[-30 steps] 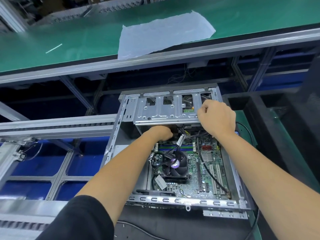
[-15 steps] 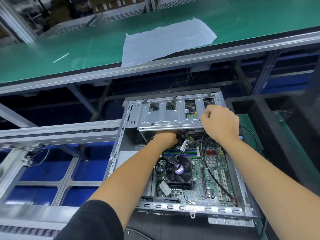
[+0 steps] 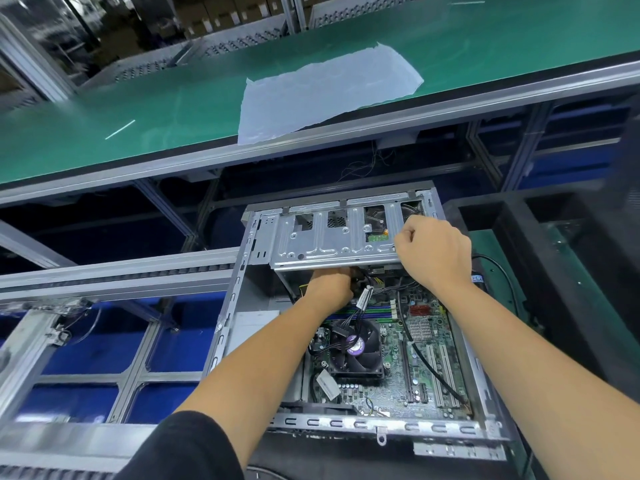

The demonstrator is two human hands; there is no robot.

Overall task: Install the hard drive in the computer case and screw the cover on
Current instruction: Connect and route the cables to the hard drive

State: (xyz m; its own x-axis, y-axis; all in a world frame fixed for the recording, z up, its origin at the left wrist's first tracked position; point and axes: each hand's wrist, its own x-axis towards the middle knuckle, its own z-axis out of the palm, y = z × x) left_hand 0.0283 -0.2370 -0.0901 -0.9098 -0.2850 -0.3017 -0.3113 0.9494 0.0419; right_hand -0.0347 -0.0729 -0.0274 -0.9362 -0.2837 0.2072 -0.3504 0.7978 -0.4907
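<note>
An open computer case lies on its side in front of me, motherboard and CPU fan exposed. Across its far end sits a grey metal drive cage. Through the cage's cut-outs part of the hard drive shows, with a strip of green circuit board. My right hand is curled over the cage's right front edge and grips it. My left hand reaches under the cage among the cables; its fingers are hidden there. No case cover is in view.
A green conveyor belt runs across the far side, with a clear plastic sheet lying on it. Aluminium frame rails and blue bins stand at left. A black cable lies on the green mat at right.
Both hands stay at the drive cage, the left still under it. The view has shifted, so the case sits lower in frame.
</note>
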